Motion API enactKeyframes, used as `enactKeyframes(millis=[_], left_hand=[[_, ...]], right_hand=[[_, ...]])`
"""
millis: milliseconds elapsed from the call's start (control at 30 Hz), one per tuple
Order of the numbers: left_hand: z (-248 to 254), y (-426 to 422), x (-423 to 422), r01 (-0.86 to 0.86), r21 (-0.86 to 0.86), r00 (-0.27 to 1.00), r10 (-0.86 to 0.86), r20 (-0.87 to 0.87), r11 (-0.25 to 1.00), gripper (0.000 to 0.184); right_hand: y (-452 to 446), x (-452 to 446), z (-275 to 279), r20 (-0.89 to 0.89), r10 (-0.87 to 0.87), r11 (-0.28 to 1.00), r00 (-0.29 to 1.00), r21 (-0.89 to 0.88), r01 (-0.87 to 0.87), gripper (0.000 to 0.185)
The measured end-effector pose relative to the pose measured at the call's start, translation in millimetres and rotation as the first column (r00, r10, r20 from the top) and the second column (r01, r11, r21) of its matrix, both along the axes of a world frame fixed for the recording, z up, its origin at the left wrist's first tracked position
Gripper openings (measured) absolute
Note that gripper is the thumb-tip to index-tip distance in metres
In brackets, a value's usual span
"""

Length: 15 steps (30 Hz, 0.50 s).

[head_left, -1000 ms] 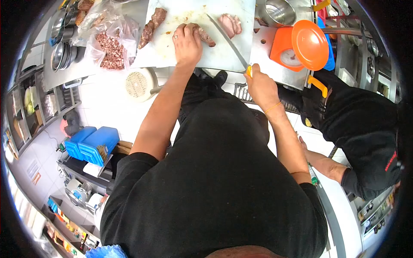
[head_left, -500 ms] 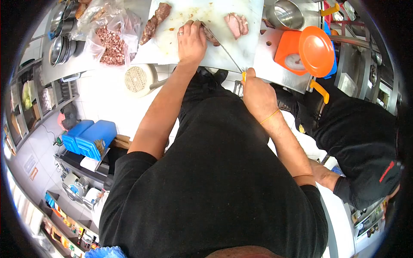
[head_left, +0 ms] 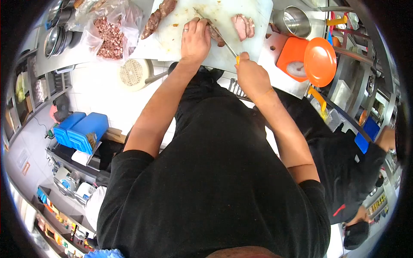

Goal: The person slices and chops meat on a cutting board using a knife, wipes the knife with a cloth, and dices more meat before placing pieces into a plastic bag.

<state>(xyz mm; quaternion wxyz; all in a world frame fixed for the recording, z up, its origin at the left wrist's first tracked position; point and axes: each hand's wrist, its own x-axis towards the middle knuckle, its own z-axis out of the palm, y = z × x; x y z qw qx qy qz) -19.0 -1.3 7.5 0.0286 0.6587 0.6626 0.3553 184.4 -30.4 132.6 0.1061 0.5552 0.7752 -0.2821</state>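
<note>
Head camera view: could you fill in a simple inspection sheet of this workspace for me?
Surface: white board, scattered with crumbs.
Job's things: yellow-handled knife, its blade across a meat piece; longer piece at left; cut slices at right.
Clutter: bag of diced meat, metal pot, orange scale, orange dish, dark bowls.
Left grip: bare hand, fingers at the meat piece.
Right grip: bare hand, closed around the knife's handle.
Cables: what looks like a thin cord by the left wall.
Surroundings: blue bins at left; another person, in black, at right.
</note>
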Motion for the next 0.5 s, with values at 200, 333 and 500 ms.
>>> enactKeyframes(millis=[200, 333, 500], left_hand=[[-0.7, 0.9, 1.1, -0.013, -0.003, 0.998, 0.012, -0.058, 1.000, 0.028], [-3.1, 2.0, 0.2, -0.021, -0.025, 0.997, 0.019, -0.069, 0.999, 0.027], [-7.3, 1.7, 2.4, -0.013, -0.033, 0.999, 0.011, -0.049, 0.999, 0.026]], right_hand=[[0.5, -8.1, -29.9, -0.038, -0.030, 0.999, 0.999, 0.042, 0.032, 0.033], [-7.6, -1.6, -15.4, -0.042, -0.029, 0.998, 0.999, 0.045, 0.031, 0.033], [-44.6, 29.4, 14.8, 0.028, -0.036, 0.999, 0.999, -0.003, 0.036, 0.033]])
